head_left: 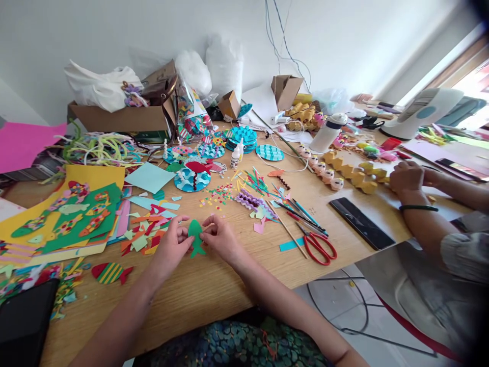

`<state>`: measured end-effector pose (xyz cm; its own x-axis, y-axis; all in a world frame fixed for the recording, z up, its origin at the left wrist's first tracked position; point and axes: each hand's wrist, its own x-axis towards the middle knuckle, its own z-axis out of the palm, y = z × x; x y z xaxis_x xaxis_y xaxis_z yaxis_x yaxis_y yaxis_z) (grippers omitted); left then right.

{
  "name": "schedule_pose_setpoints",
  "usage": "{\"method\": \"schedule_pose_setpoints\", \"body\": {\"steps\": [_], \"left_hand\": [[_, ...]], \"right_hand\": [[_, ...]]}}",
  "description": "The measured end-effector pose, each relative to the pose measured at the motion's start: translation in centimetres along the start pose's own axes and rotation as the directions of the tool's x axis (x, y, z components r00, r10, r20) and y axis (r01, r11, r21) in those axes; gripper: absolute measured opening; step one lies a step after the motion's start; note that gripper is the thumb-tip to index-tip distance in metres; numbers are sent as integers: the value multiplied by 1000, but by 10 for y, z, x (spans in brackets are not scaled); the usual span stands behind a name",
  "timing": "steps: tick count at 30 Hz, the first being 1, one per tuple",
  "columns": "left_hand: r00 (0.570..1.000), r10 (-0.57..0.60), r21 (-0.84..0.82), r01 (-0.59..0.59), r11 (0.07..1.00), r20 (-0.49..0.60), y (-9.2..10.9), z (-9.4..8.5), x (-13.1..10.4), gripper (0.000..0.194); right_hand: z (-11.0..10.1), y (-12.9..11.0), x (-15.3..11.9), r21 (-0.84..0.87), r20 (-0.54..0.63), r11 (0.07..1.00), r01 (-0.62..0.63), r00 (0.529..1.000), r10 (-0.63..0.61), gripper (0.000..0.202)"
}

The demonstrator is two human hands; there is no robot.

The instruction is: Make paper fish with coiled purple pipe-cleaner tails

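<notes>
A green paper fish (195, 235) is held upright just above the table, its forked tail pointing down toward me. My left hand (176, 239) pinches its left edge between thumb and fingers. On the opposite edge, my right hand (219, 237) has it in a similar pinch. Scraps of coloured paper (143, 227) lie left of my left hand, and small paper dots (219, 193) are scattered beyond both hands. A red fish with a green and yellow striped body (110, 273) rests on the table at the lower left.
Red-handled scissors (320, 248), pencils (305, 214) and a black phone (361, 223) lie to the right. Glue bottles (236, 157) stand near blue discs (241, 138). At the right edge, another person's hand (407, 178) is by yellow egg-carton strips (349, 171). Decorated fish lie on green paper (110, 196).
</notes>
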<state>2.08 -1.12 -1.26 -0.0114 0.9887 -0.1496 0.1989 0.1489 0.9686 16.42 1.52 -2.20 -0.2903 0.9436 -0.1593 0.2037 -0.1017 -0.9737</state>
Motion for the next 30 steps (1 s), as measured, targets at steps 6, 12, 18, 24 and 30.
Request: {"method": "schedule_pose_setpoints", "body": {"steps": [6, 12, 18, 24, 30], "left_hand": [[998, 43, 369, -57, 928, 47, -7, -4, 8, 30], [921, 363, 705, -351, 616, 141, -10, -9, 6, 23], [865, 403, 723, -481, 496, 298, -16, -4, 1, 25], [843, 447, 748, -497, 440, 297, -23, -1, 2, 24], [792, 546, 760, -525, 383, 273, -29, 1, 3, 23]], "right_hand": [[2, 7, 1, -414, -1, 907, 74, 997, -81, 16], [3, 7, 2, -601, 23, 791, 115, 992, -126, 15], [6, 5, -1, -683, 61, 717, 140, 989, -136, 11], [-30, -14, 6, -625, 34, 748, 224, 965, -260, 12], [-112, -37, 66, -467, -340, 884, 9, 921, -188, 15]]}}
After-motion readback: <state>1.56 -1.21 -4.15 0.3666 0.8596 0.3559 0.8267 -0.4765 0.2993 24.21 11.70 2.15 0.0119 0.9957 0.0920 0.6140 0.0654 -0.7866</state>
